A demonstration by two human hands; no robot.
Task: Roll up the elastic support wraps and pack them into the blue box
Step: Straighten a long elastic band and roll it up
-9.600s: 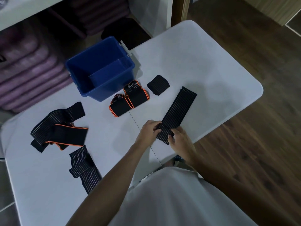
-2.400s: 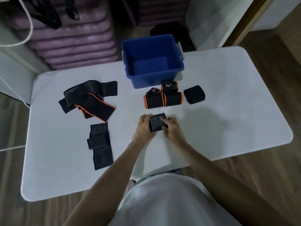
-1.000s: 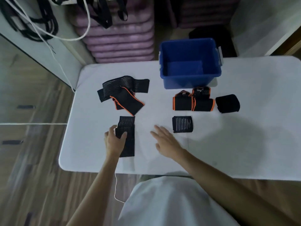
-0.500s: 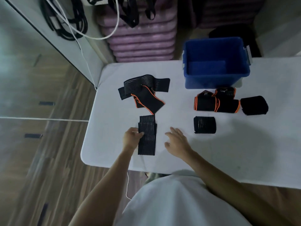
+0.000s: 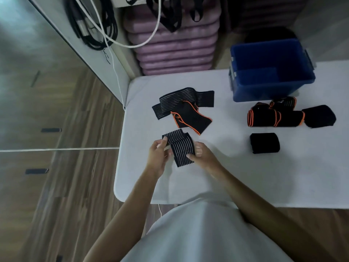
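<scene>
A black striped wrap [image 5: 181, 148] is held just above the white table [image 5: 245, 176], between both hands. My left hand [image 5: 158, 156] pinches its left edge and my right hand [image 5: 203, 157] grips its right side. Behind it lie a long striped wrap [image 5: 196, 97] and an orange-edged wrap [image 5: 190, 119], both unrolled. The blue box [image 5: 268, 87] stands at the back right with nothing visible inside. In front of the box are two orange-edged rolls [image 5: 273, 118], a plain black roll [image 5: 321, 116] and a striped black roll [image 5: 264, 143].
Purple cushions [image 5: 175, 48] are stacked behind the table. Black straps and a white cable [image 5: 113, 36] hang at the back left. The table's left edge drops to a wooden floor [image 5: 75, 186]. My white shirt [image 5: 204, 233] fills the near edge.
I set down the finished striped roll below the orange rolls, looked left, took the folded striped wrap with my left hand, and now both hands hold it, lifted.
</scene>
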